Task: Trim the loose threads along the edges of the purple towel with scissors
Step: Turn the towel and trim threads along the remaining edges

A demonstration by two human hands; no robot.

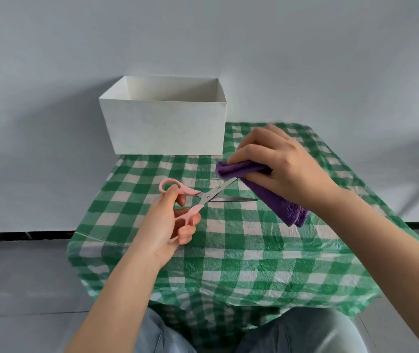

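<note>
Left hand: we held the scissors (204, 198) in our left hand (164, 220), thumb through the upper pink loop and the other fingers curled through and around the lower one.
Scissors: the blades stood apart in a narrow V; the upper blade pointed up and right until its tip met the purple towel (272, 193), while the lower blade lay nearly level, its tip just short of the cloth.
Right hand: our right hand (282, 169) was clamped on the folded towel, fingers wrapped over its upper end and thumb underneath.
Towel: it was raised above the table, folded into a thick band that slanted down to the right, its looped end hanging below our wrist.
Table: a green and white checked tablecloth (241, 250) covered it, wrinkled toward the near edge.
Box: a white open box (165, 126) stood at the far left of the table, against the wall, well apart from both hands.
</note>
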